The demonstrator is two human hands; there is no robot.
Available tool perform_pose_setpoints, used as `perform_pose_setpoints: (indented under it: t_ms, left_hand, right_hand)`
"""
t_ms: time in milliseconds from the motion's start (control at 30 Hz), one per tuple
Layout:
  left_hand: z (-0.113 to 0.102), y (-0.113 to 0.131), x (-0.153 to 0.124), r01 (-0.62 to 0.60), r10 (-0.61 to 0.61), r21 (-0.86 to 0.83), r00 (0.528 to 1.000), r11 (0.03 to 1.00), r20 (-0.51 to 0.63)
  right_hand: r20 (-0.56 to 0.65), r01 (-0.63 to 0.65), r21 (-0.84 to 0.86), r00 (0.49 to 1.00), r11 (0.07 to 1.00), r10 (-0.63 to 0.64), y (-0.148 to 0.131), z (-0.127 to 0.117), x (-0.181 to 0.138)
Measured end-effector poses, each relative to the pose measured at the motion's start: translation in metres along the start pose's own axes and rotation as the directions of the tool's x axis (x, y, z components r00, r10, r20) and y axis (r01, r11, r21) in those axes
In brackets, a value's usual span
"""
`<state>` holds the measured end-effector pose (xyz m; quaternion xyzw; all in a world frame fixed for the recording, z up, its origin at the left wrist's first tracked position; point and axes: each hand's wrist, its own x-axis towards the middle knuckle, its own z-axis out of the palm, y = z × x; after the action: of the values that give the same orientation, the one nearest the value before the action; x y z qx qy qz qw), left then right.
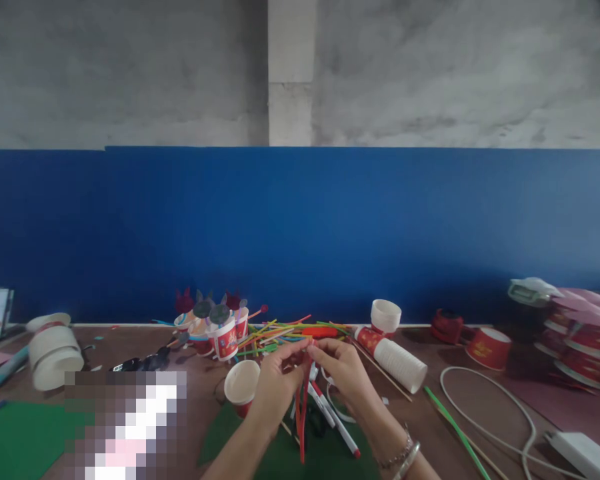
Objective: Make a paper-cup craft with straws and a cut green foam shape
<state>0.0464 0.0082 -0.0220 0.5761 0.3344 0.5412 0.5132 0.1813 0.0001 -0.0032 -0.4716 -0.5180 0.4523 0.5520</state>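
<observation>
Both hands meet at the middle of the table, above a dark green sheet. My left hand pinches the top of a thin red strip, whose lengths hang down below the fingers. On the other side, the fingertips of my right hand close on the same strip. Whether it is paper or a soft craft stick, I cannot tell. Under my hands lie white markers with red caps and a dark-handled tool, partly covered. A paper cup stands left of my left wrist.
Decorated paper cups stand at back left, beside a pile of coloured strips. A stack of cups lies at right. A white cable loops near a red cup. Red cup stacks stand far right.
</observation>
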Motion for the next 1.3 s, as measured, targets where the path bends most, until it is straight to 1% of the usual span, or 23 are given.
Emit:
perform_pose_setpoints:
  t_ms: [100,200,267,333,367,433,467,500,533,600,667,700,767,800,867,900,933,1000,1100,1167,1200,1233,1300]
  left_hand:
    - [-0.001,-0.001,0.0,-0.004,-0.002,0.074,0.998,0.997,0.07]
    - [-0.002,0.004,-0.003,-0.067,0.054,0.184,0.996,0.981,0.075]
    - [-0.003,0.012,-0.005,-0.099,0.076,0.217,0.991,0.971,0.112]
    - [-0.005,0.02,-0.007,-0.1,0.065,0.177,0.978,0.979,0.197]
    - [-0.006,0.023,-0.007,-0.074,0.04,0.136,0.97,0.988,0.24]
    - [-0.008,0.026,-0.008,0.039,-0.055,0.067,0.963,0.997,0.262]
    - [-0.008,0.027,-0.009,0.075,-0.082,0.037,0.962,0.997,0.261]
    - [-0.009,0.027,-0.009,0.076,-0.079,0.022,0.96,0.997,0.269]
    - [-0.008,0.026,-0.01,0.039,-0.045,0.026,0.961,0.999,0.273]
    - [-0.007,0.025,-0.01,-0.113,0.081,0.1,0.957,0.989,0.279]
    - [-0.006,0.025,-0.01,-0.259,0.198,0.202,0.939,0.945,0.28]
    - [-0.006,0.025,-0.01,-0.306,0.237,0.24,0.931,0.921,0.278]
    - [-0.008,0.023,-0.008,-0.373,0.309,0.271,0.917,0.887,0.251]
    - [-0.009,0.022,-0.007,-0.404,0.355,0.278,0.91,0.871,0.213]
    - [-0.012,0.018,-0.006,-0.463,0.456,0.302,0.885,0.833,0.096]
    - [-0.013,0.016,-0.005,-0.481,0.497,0.323,0.867,0.815,0.037]
    - [-0.014,0.014,-0.005,-0.491,0.524,0.345,0.852,0.8,-0.004]
    - [-0.016,0.011,-0.004,-0.495,0.551,0.387,0.833,0.778,-0.043]
    - [-0.015,0.01,-0.003,-0.502,0.578,0.424,0.813,0.754,-0.065]
    - [-0.013,0.01,-0.004,-0.51,0.586,0.41,0.807,0.756,-0.077]
    - [-0.012,0.011,-0.005,-0.513,0.58,0.388,0.811,0.766,-0.074]
    - [-0.01,0.011,-0.006,-0.513,0.57,0.36,0.819,0.779,-0.067]
    - [-0.007,0.012,-0.008,-0.508,0.551,0.305,0.832,0.805,-0.069]
  right_hand:
    - [-0.025,0.033,-0.019,0.999,0.999,-0.034,0.002,-0.003,0.003]
    - [-0.046,0.081,-0.05,0.995,0.995,-0.083,0.005,-0.006,0.006]
    - [-0.038,0.068,-0.038,0.997,0.997,-0.069,0.005,-0.008,0.007]
    - [0.004,0.001,0.03,1.0,1.0,-0.001,0.003,-0.01,0.006]
    - [0.042,-0.048,0.088,0.998,0.995,0.044,0.001,-0.011,0.005]
    - [0.133,-0.156,0.222,0.983,0.963,0.128,-0.004,-0.012,0.002]
    - [0.166,-0.204,0.279,0.973,0.938,0.162,-0.007,-0.011,0.0]
    - [0.178,-0.242,0.325,0.965,0.915,0.192,-0.009,-0.01,-0.002]
    - [0.176,-0.269,0.353,0.96,0.896,0.219,-0.01,-0.01,-0.004]
    - [0.15,-0.301,0.375,0.953,0.877,0.263,-0.012,-0.008,-0.005]
    - [0.132,-0.304,0.374,0.953,0.876,0.274,-0.011,-0.006,-0.005]
    - [0.134,-0.295,0.361,0.955,0.885,0.264,-0.01,-0.005,-0.004]
    - [0.121,-0.243,0.3,0.969,0.922,0.216,-0.007,-0.004,-0.003]
    - [0.097,-0.191,0.242,0.98,0.951,0.172,-0.005,-0.004,-0.003]
    - [0.01,-0.032,0.089,0.999,0.996,0.031,-0.004,-0.002,-0.004]
    - [-0.031,0.067,0.003,0.997,0.998,-0.067,-0.004,-0.001,-0.005]
    - [-0.046,0.169,-0.08,0.984,0.982,-0.173,-0.005,0.001,-0.007]
    - [-0.001,0.365,-0.217,0.927,0.905,-0.374,-0.008,0.003,-0.011]
    - [0.116,0.562,-0.322,0.822,0.762,-0.557,-0.01,0.005,-0.016]
    - [0.126,0.61,-0.339,0.784,0.717,-0.608,-0.011,0.005,-0.017]
    - [0.109,0.613,-0.332,0.78,0.718,-0.616,-0.011,0.006,-0.018]
    - [0.075,0.602,-0.312,0.787,0.735,-0.613,-0.01,0.006,-0.018]
    - [-0.018,0.536,-0.214,0.834,0.817,-0.552,-0.009,0.009,-0.019]
